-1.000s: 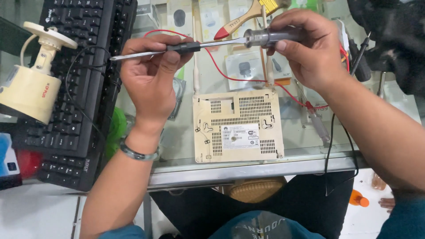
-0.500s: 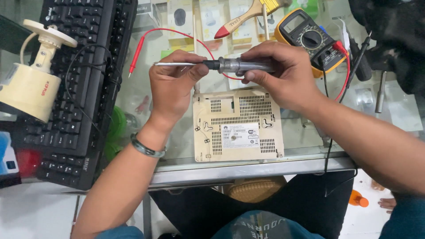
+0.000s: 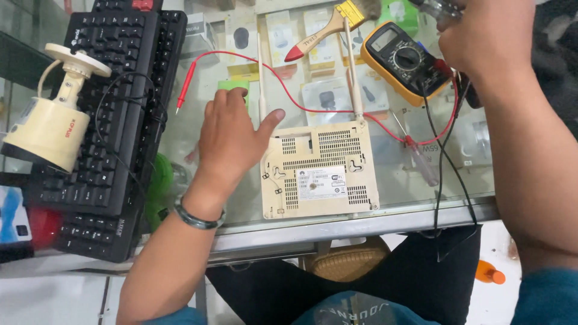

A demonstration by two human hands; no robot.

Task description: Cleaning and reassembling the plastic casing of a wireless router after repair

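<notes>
While the left hand (image 3: 232,141) rests open and empty on the glass table (image 3: 421,180) just left of the upturned cream plastic router (image 3: 318,174), the right hand (image 3: 484,36), farther off beyond its right corner, grips a clear-handled screwdriver (image 3: 439,7).

light was bright, even, soft, seemingly from above; shadows faint. glass counter (image 3: 421,207) showed pale glare and reflections, washing out boxes beneath. right hand (image 3: 484,36) at top edge was slightly motion-blurred, as was clear object it gripped. router (image 3: 319,171) and keyboard (image 3: 102,138) stayed fairly sharp. edges bowed slightly; bottom left corner was soft.
</notes>
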